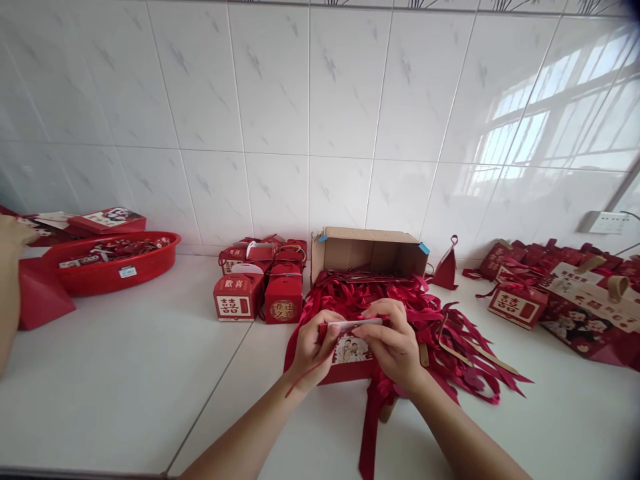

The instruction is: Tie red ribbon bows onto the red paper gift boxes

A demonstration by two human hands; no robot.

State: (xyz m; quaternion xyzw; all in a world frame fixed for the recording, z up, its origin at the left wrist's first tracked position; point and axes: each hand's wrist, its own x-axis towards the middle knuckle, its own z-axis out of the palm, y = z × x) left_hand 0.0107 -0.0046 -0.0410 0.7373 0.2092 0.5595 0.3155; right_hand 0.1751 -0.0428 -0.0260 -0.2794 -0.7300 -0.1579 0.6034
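A small red gift box (349,359) with a picture of a couple on its front stands on the white counter in front of me. My left hand (311,348) grips its left side and top flap, fingers curled. My right hand (393,341) pinches the white top edge of the box from the right, fingers closed. A thin red ribbon (306,377) trails from under my left hand. Behind the box lies a heap of red ribbons (440,333), spilling out of an open cardboard carton (367,250).
Several finished red boxes (260,283) stand left of the carton. A red basin (113,261) with packets sits far left, beside another person's arm (10,280). More red boxes and bags (565,293) crowd the right. A tiled wall rises behind.
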